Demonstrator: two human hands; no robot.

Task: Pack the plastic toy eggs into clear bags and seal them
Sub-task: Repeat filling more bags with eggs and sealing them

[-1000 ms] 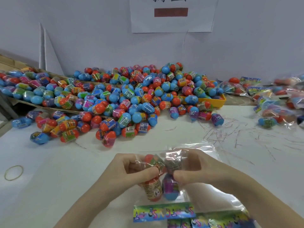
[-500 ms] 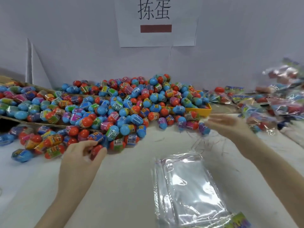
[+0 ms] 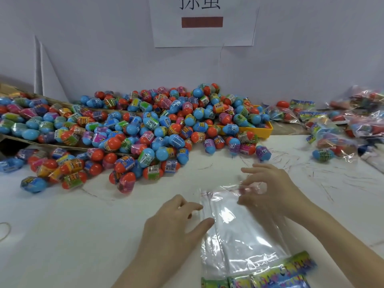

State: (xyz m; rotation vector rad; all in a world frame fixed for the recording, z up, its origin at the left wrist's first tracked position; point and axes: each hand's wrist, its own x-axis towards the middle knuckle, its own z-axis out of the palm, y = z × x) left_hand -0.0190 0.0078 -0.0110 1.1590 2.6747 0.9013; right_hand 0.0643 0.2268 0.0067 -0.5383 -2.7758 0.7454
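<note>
A big heap of blue and red plastic toy eggs (image 3: 145, 129) with printed wrap bands covers the back left of the white table (image 3: 62, 225). A stack of flat clear bags (image 3: 239, 231) with colourful header cards lies near the front, right of centre. My right hand (image 3: 268, 190) pinches the top edge of the uppermost bag and lifts it slightly. My left hand (image 3: 176, 223) rests beside the stack's left edge, fingers apart, fingertips touching the bags, holding nothing.
A yellow tray (image 3: 259, 130) sits under the right side of the egg heap. Filled, sealed bags (image 3: 336, 129) lie piled at the right. A cardboard box flap (image 3: 25, 140) holds eggs at the left. A rubber band (image 3: 4, 231) lies at the far left edge.
One second ago both hands held a filled bag of eggs. That bag is gone from my hands; both hands reached outward, then came back to the empty bag stack, where the right hand pinched the top bag.
</note>
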